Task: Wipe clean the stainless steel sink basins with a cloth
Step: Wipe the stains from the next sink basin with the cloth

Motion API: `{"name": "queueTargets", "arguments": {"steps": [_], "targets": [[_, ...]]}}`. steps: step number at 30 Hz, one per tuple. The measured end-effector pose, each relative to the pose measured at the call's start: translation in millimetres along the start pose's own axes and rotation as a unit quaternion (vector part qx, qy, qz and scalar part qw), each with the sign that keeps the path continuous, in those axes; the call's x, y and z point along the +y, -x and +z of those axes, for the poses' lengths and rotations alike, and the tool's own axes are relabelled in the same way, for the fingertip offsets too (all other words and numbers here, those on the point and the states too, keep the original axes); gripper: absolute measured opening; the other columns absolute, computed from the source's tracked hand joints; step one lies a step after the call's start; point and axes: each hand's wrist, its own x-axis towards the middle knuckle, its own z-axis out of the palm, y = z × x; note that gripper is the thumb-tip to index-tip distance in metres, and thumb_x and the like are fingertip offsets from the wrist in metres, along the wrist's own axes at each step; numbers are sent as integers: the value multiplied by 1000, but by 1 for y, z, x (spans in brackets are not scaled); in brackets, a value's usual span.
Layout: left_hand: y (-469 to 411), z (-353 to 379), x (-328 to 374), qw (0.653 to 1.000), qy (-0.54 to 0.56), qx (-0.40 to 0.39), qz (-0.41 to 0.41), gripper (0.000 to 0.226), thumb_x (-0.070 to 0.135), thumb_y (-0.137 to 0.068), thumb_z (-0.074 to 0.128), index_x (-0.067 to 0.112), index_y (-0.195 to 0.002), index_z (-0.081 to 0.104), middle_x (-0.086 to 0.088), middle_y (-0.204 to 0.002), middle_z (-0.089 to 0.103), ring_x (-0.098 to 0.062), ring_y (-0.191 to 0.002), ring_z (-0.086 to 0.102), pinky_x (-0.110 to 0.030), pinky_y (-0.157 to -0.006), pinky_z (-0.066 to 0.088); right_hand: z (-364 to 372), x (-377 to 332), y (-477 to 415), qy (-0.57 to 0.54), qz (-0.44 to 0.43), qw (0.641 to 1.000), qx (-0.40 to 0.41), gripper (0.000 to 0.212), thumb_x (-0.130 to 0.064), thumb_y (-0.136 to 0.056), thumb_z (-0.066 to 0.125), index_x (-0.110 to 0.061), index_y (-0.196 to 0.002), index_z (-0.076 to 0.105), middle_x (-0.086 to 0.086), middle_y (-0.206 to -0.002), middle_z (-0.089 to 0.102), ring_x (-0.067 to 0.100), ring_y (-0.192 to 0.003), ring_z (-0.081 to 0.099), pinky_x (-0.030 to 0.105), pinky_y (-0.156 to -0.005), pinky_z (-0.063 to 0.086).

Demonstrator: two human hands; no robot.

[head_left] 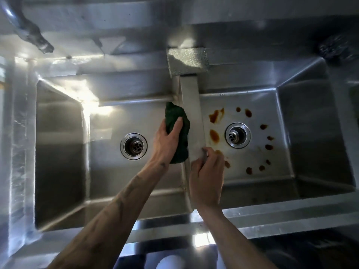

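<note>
The left hand (167, 140) reaches down into the left basin (108, 171) and grips a dark green cloth (184, 138), fingers and thumb curled round the bunched fabric and pressing it against the left face of the divider (191, 105) between the two basins. The cloth sits against that wall, its upper end near the basin's far corner and its lower end hanging below the wrist. The right hand (206, 177) rests on the near part of the divider's top, thumb lying on the flat steel strip and fingers curled over its edge towards the right basin (314, 136), so it holds the divider itself. Both forearms are bare and come up from the lower edge of the view. In the floor of the left basin, just left of the left hand, lies a round drain (133, 146) with a steel ring; the steel around it looks free of marks and takes a bright glare at the far left corner. The right basin has its own drain (237, 134), ringed by brown stains (214, 135): larger smears near the divider and smaller spots in an arc on the far side. A grey, rough-surfaced block (188, 62) sits on the back ledge at the divider's far end. A tap spout (29, 33) juts in at the upper left.
</note>
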Motion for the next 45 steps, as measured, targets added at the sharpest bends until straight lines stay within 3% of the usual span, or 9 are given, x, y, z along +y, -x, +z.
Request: {"name": "queueTargets", "arguments": {"steps": [4, 10, 17, 20, 24, 28, 32, 40, 45], "targets": [[33, 16, 19, 995, -68, 45, 62, 20, 49, -103, 63, 32, -115, 64, 8, -101, 73, -2, -83, 70, -25, -72, 56, -22, 8, -4, -105, 19, 993, -39, 29, -23, -103, 50, -20, -131, 49, -2, -123, 48, 13, -107, 49, 43, -91, 52], [66, 74, 41, 987, -129, 41, 91, 21, 44, -103, 65, 25, -111, 59, 12, -87, 66, 10, -64, 64, -6, -53, 44, -103, 16, -57, -194, -40, 980, -11, 21, -23, -106, 48, -28, -125, 51, -19, -120, 47, 1, -112, 51, 15, -94, 44], [56, 128, 29, 998, -65, -10, 24, 41, 61, -108, 41, 29, -119, 64, -1, -112, 71, -15, -101, 70, -45, -96, 60, -123, 34, -94, -174, -29, 964, -200, 52, -38, -101, 58, -30, -148, 37, -9, -141, 44, -3, -123, 48, 11, -97, 45], [45, 130, 27, 997, -63, -34, 9, 53, 71, -106, 30, 34, -121, 66, 1, -115, 72, -13, -103, 69, -44, -97, 59, -118, 42, -109, -175, 32, 961, -211, 75, -39, -86, 78, -30, -148, 37, -11, -142, 46, 3, -126, 50, 23, -100, 50], [36, 122, 28, 976, -171, -109, 81, 52, 58, -111, 30, 28, -137, 63, 7, -118, 66, -2, -102, 62, -25, -90, 53, -102, 51, -132, -167, 46, 972, -159, 61, -39, -88, 77, -30, -139, 45, -13, -131, 58, 3, -118, 58, 34, -99, 55], [20, 100, 21, 914, -319, 51, 247, 29, 37, -112, 44, 21, -127, 63, 1, -122, 61, -18, -110, 55, -39, -97, 48, -75, 62, -165, -120, 41, 982, -141, 57, -31, -92, 73, -23, -142, 47, -4, -135, 58, 8, -120, 55, 34, -103, 51], [-7, 84, 6, 852, -407, 189, 271, 33, 29, -108, 50, 14, -136, 60, -6, -142, 57, -29, -129, 51, -41, -107, 39, -46, 72, -200, -102, 43, 981, -161, 59, -29, -93, 72, -18, -144, 45, 3, -136, 57, 15, -120, 55, 22, -92, 46], [-36, 95, -21, 791, -475, 247, 296, 48, 26, -108, 52, 4, -151, 53, -16, -160, 47, -35, -149, 41, -52, -119, 39, 9, 106, -265, 19, 30, 978, -206, 52, -37, -100, 60, -17, -145, 45, 13, -144, 46, 28, -123, 55, 26, -89, 43], [-33, 93, -29, 773, -502, 232, 311, 53, 26, -109, 49, 3, -157, 47, -16, -166, 41, -33, -157, 34, -50, -120, 39, 43, 131, -270, 127, -135, 961, -205, 50, -42, -98, 60, -20, -141, 48, 14, -142, 42, 32, -125, 45, 44, -104, 43]]}}
